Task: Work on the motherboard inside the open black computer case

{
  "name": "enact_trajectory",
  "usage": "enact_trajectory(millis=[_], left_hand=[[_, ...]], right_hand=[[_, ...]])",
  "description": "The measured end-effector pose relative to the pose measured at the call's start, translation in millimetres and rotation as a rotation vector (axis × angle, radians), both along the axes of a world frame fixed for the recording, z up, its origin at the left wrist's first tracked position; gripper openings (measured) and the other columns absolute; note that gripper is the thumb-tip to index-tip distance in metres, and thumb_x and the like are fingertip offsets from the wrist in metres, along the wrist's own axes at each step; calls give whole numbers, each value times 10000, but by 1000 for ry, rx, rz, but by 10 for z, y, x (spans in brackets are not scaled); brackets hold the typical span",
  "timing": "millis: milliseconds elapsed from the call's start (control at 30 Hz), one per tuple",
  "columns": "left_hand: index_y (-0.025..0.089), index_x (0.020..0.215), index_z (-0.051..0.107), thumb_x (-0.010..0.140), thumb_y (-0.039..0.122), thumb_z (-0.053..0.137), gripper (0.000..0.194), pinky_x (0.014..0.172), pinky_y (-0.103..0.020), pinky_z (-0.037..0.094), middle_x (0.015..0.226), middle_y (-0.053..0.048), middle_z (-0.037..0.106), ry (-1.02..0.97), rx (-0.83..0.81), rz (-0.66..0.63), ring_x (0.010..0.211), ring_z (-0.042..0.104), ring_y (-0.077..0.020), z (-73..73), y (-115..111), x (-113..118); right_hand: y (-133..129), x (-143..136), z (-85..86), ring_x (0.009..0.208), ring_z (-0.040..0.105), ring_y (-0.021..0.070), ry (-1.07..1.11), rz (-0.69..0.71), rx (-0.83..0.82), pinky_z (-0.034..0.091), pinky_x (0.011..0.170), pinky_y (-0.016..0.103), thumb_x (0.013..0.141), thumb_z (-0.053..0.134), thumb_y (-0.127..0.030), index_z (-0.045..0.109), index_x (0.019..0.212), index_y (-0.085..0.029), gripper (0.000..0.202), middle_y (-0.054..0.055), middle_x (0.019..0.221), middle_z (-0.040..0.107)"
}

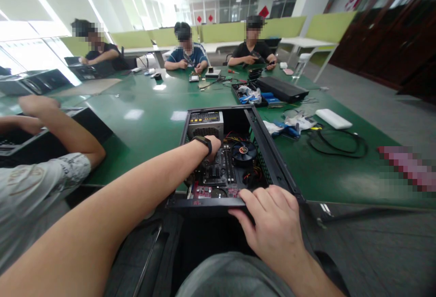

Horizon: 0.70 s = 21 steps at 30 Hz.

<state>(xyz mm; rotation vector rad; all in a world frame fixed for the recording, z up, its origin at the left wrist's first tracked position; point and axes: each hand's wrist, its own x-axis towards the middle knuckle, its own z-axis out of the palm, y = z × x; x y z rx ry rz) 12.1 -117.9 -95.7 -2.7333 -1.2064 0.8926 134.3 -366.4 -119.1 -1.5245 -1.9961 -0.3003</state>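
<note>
An open black computer case (277,156) lies on its side at the table's near edge, its inside facing up. My left hand (214,146), with a black band at the wrist, reaches into it beside the power supply (205,126). The fingers of that hand point down and are hidden, so whatever they touch does not show. My right hand (272,215) grips the near rim of the case, thumb outside and fingers over the top. Inside are a motherboard (218,172), a round black fan (244,151) and coloured wires.
Blue-and-white gloves (294,124), a white block (334,119) and a black cable (340,151) lie on the green table (146,101) to the right. A black tray of parts (250,95) stands beyond. A co-worker's arm (68,129) reaches into another case at left. Several people sit opposite.
</note>
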Motion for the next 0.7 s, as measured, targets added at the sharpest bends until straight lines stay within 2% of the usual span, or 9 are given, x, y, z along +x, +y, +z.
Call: enact_trajectory(millis=[133, 433, 700], left_hand=[[100, 1106, 743, 610, 338, 836, 558, 818, -273, 553, 1103, -186, 736, 1, 15, 20, 1002, 696, -285, 15, -12, 7], [112, 1063, 758, 586, 370, 860, 552, 812, -284, 557, 1084, -192, 738, -19, 13, 14, 978, 701, -286, 7, 18, 7], [115, 1052, 765, 567, 332, 876, 543, 803, -275, 554, 1073, -187, 742, -22, -7, 23, 968, 703, -285, 26, 13, 11]], right_hand=[[-10, 0, 1, 851, 463, 213, 3, 1, 17, 331, 878, 402, 906, 610, -386, 644, 1049, -224, 219, 19, 824, 594], [8, -3, 5, 861, 470, 217, -3, 1, 26, 332, 879, 397, 901, 617, -386, 651, 1049, -214, 229, 23, 824, 604], [-1, 3, 5, 863, 473, 214, -8, 0, 16, 333, 893, 399, 900, 619, -384, 652, 1060, -216, 234, 23, 828, 607]])
